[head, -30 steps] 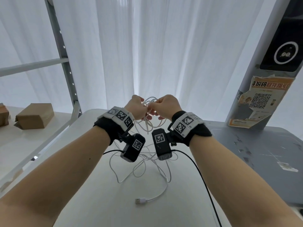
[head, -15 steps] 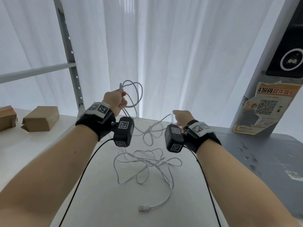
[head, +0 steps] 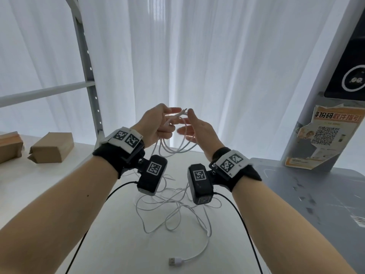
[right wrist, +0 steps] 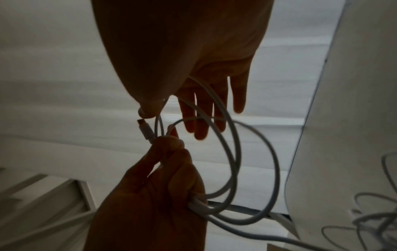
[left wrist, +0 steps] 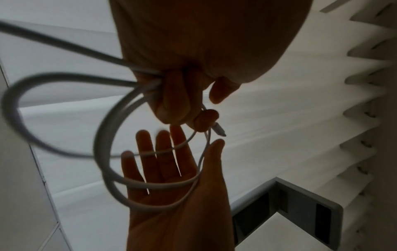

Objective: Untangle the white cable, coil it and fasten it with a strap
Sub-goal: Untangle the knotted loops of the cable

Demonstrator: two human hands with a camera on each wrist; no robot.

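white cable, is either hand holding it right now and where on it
The left hand grips the white cable by its gathered loops, just behind the small plug end. The right hand is open, its straight fingers inside the loop, gripping nothing.

Left hand (head: 156,123) curled, apparently pinching; right hand (head: 199,128) flat, fingers straight.

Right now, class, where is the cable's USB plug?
In the head view the USB plug lies flat on the white table, nearest the camera, between the forearms and below the tangled white cable.
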